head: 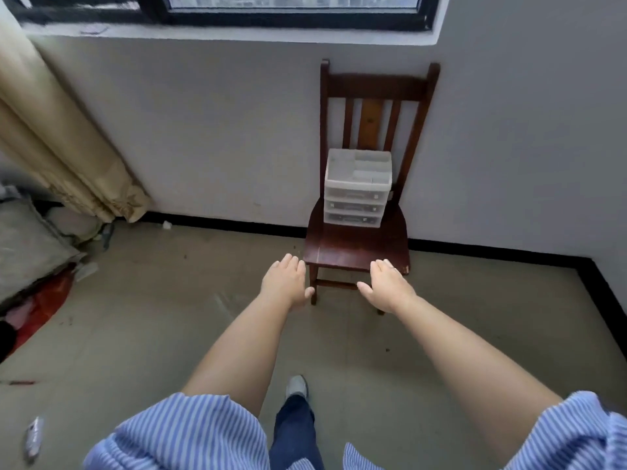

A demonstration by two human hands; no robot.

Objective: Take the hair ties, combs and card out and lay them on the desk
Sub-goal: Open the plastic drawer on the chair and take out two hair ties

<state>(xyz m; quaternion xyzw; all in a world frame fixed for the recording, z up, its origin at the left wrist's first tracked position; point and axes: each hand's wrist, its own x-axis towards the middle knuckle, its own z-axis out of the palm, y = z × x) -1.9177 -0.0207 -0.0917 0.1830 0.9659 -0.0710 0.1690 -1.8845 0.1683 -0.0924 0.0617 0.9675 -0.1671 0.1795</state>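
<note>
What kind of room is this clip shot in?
Probably a lived-in room at home, perhaps a bedroom: a curtain hangs by the window, a wooden chair against the wall carries a small plastic drawer unit, and clutter lies on the floor.

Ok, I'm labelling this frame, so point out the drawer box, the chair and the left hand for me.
drawer box (356, 195): head view, on its top drawer front.
chair (353, 249): head view, on the bare seat.
left hand (285, 281): head view, on the back of the hand.
</note>
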